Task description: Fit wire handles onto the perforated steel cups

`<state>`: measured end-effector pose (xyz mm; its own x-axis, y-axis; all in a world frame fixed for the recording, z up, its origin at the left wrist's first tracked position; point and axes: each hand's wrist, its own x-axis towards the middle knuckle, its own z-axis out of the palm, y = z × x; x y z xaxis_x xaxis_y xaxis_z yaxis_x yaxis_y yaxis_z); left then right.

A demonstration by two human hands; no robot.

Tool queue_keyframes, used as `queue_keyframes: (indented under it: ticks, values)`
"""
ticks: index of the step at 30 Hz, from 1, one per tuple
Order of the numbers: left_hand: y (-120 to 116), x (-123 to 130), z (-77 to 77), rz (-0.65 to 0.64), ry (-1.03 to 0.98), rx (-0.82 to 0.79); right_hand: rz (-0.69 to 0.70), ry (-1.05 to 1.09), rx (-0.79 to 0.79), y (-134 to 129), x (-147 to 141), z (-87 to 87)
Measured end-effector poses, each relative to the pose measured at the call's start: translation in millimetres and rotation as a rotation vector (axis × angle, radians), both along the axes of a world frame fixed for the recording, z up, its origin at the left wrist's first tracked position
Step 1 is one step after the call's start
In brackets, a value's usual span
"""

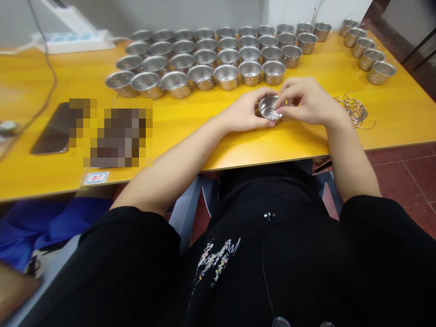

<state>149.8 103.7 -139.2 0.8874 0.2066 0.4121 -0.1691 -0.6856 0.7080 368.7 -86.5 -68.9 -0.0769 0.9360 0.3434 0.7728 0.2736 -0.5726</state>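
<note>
A small perforated metal cup (267,107) rests on or just above the yellow table near its front edge, tilted slightly. My left hand (242,110) grips it from the left, thumb on the near side and fingers around the far side. My right hand (308,101) is closed in a pinch at the cup's right rim, its fingertips reaching over the opening. Whatever lies between those fingertips is too small to make out. Just right of my right wrist lies a tangled pile of bent metal wires (356,111).
Several rows of similar perforated cups (226,77) stand along the back of the table (190,122). At the right, a column of cups (380,72) has thin wire handles. A phone (51,129), a blurred-out dark object (116,136) and a white power strip (73,42) are left.
</note>
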Motion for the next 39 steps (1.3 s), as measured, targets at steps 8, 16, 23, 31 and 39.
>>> queue_keyframes:
  ticks: [8,16,23,31,39]
  values:
    - [-18,3,3.8,-0.126,0.019,-0.038,0.025,-0.058,0.086,6,-1,-6.6]
    - [-9,-1,3.0,0.007,0.034,0.012,0.006,-0.069,0.09,5,2,-7.0]
    - [3,-2,-5.3,0.076,0.01,0.001,0.091,-0.094,0.038,6,8,-10.6]
    - [-16,-2,7.6,-0.109,0.042,-0.007,0.049,-0.044,0.108,5,4,-10.2]
    - [-26,-3,12.7,-0.099,0.08,-0.044,0.075,-0.066,0.123,6,3,-12.0]
